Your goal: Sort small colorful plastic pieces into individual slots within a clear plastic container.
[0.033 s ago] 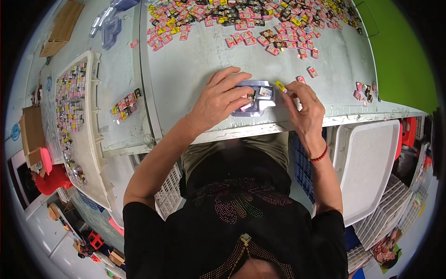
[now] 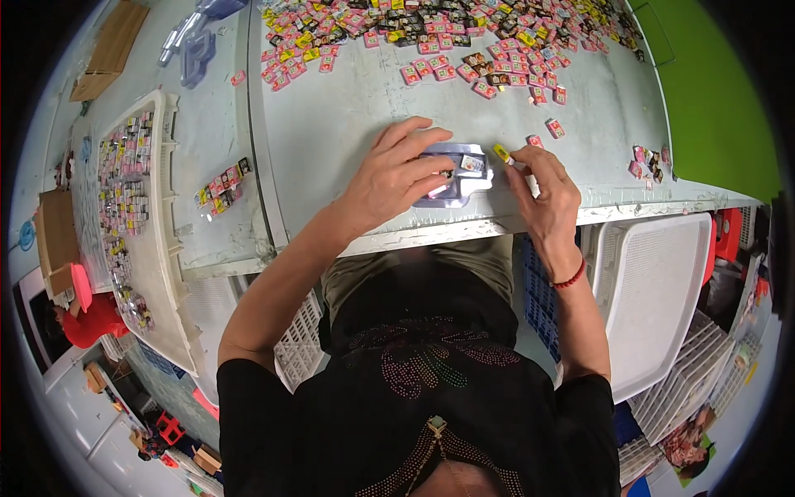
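we sit at a scuffed pale table (image 2: 331,108) beside a green panel (image 2: 712,108). before us we count one clear tray (image 2: 453,200), one raised yellow box (image 2: 502,153), two nearby pink boxes (image 2: 555,128) and an uncountable heap (image 2: 435,29). our left hand (image 2: 393,171) covers the tray, fingers half spread, hold unclear; our right hand (image 2: 545,184) pinches the yellow box just beside it.

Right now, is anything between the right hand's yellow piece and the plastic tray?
Nothing visible blocks the gap from the yellow piece to the right edge of the plastic tray; the left hand covers part of its left side.
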### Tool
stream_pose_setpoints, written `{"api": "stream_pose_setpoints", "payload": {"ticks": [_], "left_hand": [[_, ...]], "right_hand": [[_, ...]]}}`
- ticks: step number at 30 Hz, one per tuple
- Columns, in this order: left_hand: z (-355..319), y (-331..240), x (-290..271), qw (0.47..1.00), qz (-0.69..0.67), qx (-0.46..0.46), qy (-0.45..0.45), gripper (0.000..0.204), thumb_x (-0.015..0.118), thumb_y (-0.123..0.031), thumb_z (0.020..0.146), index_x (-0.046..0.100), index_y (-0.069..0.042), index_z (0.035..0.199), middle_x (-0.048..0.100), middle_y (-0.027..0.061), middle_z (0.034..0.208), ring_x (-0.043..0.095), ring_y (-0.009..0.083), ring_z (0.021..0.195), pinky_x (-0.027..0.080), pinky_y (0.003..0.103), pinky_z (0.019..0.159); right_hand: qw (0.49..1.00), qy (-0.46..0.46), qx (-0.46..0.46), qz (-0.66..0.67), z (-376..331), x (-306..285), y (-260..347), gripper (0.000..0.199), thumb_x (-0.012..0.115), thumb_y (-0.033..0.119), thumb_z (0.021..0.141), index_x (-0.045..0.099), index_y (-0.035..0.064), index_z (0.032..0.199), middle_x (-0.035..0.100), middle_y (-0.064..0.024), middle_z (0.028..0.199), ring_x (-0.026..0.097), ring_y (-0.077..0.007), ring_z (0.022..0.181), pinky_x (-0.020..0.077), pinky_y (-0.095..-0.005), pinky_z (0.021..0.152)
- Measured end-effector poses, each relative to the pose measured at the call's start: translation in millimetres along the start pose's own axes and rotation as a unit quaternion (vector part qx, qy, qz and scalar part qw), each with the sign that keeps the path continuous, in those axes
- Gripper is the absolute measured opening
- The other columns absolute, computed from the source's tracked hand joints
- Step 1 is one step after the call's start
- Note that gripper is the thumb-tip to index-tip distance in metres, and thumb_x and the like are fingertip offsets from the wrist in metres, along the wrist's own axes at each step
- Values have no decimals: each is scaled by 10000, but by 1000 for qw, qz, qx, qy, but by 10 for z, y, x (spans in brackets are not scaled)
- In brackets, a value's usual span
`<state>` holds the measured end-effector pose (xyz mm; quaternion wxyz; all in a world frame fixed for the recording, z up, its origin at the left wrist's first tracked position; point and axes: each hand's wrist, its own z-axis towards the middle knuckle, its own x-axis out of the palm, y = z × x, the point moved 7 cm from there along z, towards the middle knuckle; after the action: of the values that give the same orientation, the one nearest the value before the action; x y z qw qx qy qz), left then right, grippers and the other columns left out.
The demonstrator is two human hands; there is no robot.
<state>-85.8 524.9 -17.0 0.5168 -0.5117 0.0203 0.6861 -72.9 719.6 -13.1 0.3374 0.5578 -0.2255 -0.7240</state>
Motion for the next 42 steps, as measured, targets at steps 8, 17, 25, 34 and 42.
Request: {"api": "stream_pose_setpoints", "payload": {"ticks": [8, 17, 25, 34, 42], "left_hand": [[37, 140, 214, 995, -46, -74, 42, 188, 715, -99, 789, 690, -30, 962, 621, 114, 1191, 557, 318, 1147, 461, 383, 956], [260, 55, 272, 997, -31, -4, 70, 195, 721, -106, 775, 690, -50, 960, 629, 81, 1157, 551, 282, 1149, 466, 386, 944], [328, -27, 339, 995, 38, 17, 94, 167, 713, -115, 781, 688, -34, 924, 646, 73, 1111, 557, 265, 1146, 460, 390, 951], [261, 128, 333, 993, -3, -24, 111, 226, 675, -128, 823, 680, 14, 999, 639, 115, 1185, 554, 291, 1168, 441, 397, 988], [279, 120, 54, 992, -94, -86, 4, 235, 724, -92, 781, 676, -24, 1000, 647, 106, 1124, 620, 276, 1006, 512, 353, 850]], "right_hand": [[978, 1, -129, -162, -77, 40, 279, 230, 740, 9, 755, 675, 45, 973, 679, -114, 989, 672, -277, 847, 550, -340, 723], [973, -32, -102, -206, -20, -102, 32, 230, 723, 8, 768, 688, 58, 990, 685, -101, 1004, 671, -268, 872, 543, -346, 756], [976, -35, -99, -192, -73, -71, -29, 284, 734, 1, 756, 680, 45, 1032, 666, -130, 1032, 645, -291, 912, 530, -369, 772], [978, 48, -172, -110, 38, 282, 207, 306, 737, 47, 739, 663, 52, 1036, 635, -80, 1005, 596, -263, 907, 466, -363, 793], [976, 41, -186, -106, 125, 320, 191, 230, 739, 58, 746, 651, 66, 957, 658, -51, 902, 605, -244, 857, 452, -357, 778]]}}
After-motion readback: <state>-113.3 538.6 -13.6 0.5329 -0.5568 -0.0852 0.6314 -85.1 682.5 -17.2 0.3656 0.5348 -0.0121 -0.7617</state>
